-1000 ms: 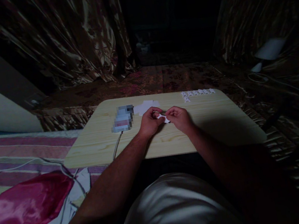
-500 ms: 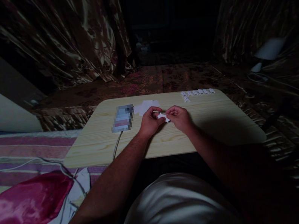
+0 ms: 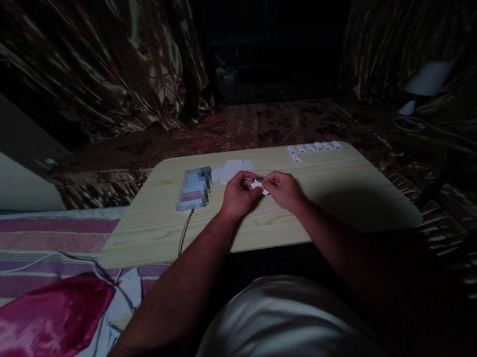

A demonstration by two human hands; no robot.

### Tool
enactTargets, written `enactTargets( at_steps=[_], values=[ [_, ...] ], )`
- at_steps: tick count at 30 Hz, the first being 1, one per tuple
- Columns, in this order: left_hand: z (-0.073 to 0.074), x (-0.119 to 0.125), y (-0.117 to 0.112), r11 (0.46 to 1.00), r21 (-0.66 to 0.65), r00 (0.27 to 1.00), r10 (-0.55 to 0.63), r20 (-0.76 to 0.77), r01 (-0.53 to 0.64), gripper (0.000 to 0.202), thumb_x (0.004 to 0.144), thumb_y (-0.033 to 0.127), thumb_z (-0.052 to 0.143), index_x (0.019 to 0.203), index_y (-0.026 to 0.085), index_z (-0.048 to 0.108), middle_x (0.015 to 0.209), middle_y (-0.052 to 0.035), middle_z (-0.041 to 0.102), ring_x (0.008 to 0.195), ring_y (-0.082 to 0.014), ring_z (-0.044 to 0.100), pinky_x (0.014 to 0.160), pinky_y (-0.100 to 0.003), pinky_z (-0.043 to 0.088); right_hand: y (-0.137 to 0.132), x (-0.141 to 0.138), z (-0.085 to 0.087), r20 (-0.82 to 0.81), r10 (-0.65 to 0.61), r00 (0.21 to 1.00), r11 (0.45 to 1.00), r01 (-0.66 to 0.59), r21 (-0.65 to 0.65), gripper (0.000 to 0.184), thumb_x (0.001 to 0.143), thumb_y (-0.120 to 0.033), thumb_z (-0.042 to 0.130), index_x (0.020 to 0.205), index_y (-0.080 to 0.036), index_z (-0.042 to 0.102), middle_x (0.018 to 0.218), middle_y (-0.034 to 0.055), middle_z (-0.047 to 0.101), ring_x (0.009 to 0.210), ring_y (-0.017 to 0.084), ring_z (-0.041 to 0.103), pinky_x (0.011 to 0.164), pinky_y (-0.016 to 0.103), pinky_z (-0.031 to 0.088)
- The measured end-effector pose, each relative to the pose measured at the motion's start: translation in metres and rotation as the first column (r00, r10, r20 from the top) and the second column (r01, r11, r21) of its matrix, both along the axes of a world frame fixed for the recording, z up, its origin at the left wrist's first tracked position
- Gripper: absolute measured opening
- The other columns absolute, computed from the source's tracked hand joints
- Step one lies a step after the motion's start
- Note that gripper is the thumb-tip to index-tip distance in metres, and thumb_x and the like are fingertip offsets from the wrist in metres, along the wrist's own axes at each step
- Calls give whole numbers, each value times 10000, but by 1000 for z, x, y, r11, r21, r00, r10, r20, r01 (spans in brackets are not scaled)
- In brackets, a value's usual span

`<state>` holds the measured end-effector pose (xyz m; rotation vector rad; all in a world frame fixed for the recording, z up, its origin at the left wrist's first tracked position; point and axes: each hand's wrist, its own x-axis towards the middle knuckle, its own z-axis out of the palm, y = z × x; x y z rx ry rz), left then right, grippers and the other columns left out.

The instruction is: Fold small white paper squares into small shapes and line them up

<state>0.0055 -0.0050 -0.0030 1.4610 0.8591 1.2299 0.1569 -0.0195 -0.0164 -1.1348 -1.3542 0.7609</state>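
A small piece of folded white paper [image 3: 256, 184] with pointed corners is held between my two hands, above the middle of the wooden table [image 3: 147, 236]. My left hand [image 3: 239, 195] pinches it from the left, thumb toward me and fingers curled behind. From the right, my right hand [image 3: 283, 188] grips its edge with thumb and fingertips. Just beyond my left hand lie flat white paper sheets [image 3: 232, 170]. Several small folded white papers [image 3: 309, 148] stand in a row at the far right of the table, with one more in front of the row.
A blurred-out phone-like device [image 3: 194, 189] with a cable [image 3: 183, 233] lies on the table's left. Left of the table, a striped bed holds a shiny pink cloth [image 3: 48, 326] and loose papers [image 3: 125, 295]. A white lamp [image 3: 430, 78] stands at the far right.
My right hand has shifted slightly left and its fingers are more closed on the folded paper. My left hand keeps its pinch.
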Motion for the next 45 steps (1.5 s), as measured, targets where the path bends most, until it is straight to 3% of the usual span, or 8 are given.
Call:
enactTargets(
  at_steps=[11, 29, 45],
  values=[
    [0, 0, 0, 1000, 23, 1000, -12, -13, 13, 382, 589, 199, 791, 922, 164, 607, 650, 38, 596, 550, -91, 509, 546, -222, 385, 4, 2, -6, 56, -12, 998, 1000, 11, 27, 129, 730, -317, 629, 748, -192, 655, 690, -2, 666, 652, 149, 608, 619, 257, 466],
    [-3, 1, 2, 997, 49, 998, -65, -10, 65, 399, 588, 214, 807, 926, 163, 601, 638, 43, 592, 550, -92, 517, 546, -217, 387, -2, -1, 1, 63, 13, 998, 999, -16, 46, 135, 754, -307, 606, 761, -181, 653, 707, 6, 671, 661, 149, 615, 619, 248, 471],
    [-7, 1, 3, 990, 83, 993, -113, -37, 116, 385, 612, 197, 796, 942, 159, 600, 641, 34, 607, 562, -99, 529, 558, -223, 404, -1, 0, 0, 176, -29, 984, 999, 23, 37, 133, 788, -304, 567, 762, -196, 640, 702, 1, 664, 657, 149, 610, 615, 249, 464]
  ],
)
